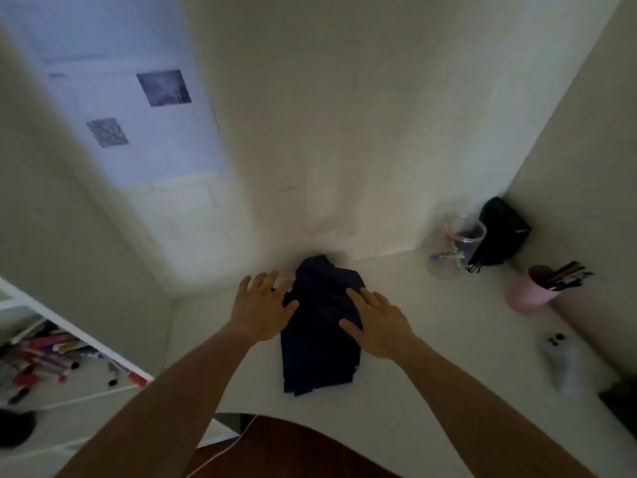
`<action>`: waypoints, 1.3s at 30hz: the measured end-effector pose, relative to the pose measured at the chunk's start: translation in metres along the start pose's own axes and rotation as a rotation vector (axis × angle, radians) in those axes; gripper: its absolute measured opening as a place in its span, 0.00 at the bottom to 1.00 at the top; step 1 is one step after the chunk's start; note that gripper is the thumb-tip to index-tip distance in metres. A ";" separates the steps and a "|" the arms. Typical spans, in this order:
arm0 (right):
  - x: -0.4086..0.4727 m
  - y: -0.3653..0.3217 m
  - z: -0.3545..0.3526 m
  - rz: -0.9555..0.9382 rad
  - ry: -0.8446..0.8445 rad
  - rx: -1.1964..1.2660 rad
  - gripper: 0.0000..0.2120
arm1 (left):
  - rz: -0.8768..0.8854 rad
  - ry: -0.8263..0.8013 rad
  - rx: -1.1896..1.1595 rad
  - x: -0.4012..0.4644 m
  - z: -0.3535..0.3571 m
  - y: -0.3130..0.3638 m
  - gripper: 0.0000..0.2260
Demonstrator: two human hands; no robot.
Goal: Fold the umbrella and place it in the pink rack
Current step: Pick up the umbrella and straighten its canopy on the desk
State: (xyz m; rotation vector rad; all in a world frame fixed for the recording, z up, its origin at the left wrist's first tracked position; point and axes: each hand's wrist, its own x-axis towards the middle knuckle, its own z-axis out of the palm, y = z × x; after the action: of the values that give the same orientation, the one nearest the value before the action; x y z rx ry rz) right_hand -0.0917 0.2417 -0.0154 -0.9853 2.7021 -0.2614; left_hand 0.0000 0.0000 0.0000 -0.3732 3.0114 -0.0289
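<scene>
Dark navy umbrella (322, 326) lies collapsed on white desk (431, 339). Left hand (263, 307), fingers spread, at umbrella's left edge. Right hand (377, 322) flat, fingers straight, on umbrella's right side. Pink cup (529, 291) well right of umbrella.

Dim, flat indoor light reaches my head camera, brightest on a pale bluish panel (138, 108) at upper left. The whole frame is soft with motion blur, and the pink cup (532, 291) and clear jar (455, 246) at right are smeared. Wide-angle distortion bends the walls inward toward the corners. The dark cloth (322, 336) on the counter (448, 339) reads nearly black, its folds lost in shadow.
</scene>
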 end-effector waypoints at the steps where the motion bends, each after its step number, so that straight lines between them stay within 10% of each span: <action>1: 0.009 -0.003 0.012 0.009 -0.007 0.028 0.37 | -0.014 0.002 -0.009 0.004 0.011 0.001 0.39; 17: 0.101 0.017 0.178 -0.122 0.478 -0.197 0.35 | 0.022 0.462 0.016 0.070 0.188 -0.024 0.25; 24: 0.051 0.008 0.156 -0.087 0.364 -0.390 0.29 | 0.070 0.321 0.060 0.017 0.186 0.001 0.34; 28: 0.002 0.012 0.144 -0.020 0.355 -0.479 0.32 | 0.123 0.228 -0.122 -0.025 0.180 0.029 0.20; 39: -0.103 -0.001 0.142 0.241 0.841 -0.017 0.09 | -0.036 0.097 -0.837 -0.090 0.154 0.145 0.22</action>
State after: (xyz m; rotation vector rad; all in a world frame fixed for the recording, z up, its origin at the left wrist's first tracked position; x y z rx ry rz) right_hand 0.0263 0.2965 -0.1322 -0.6160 3.5290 -0.7453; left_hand 0.0681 0.1619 -0.1483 -0.4881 2.9446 1.2545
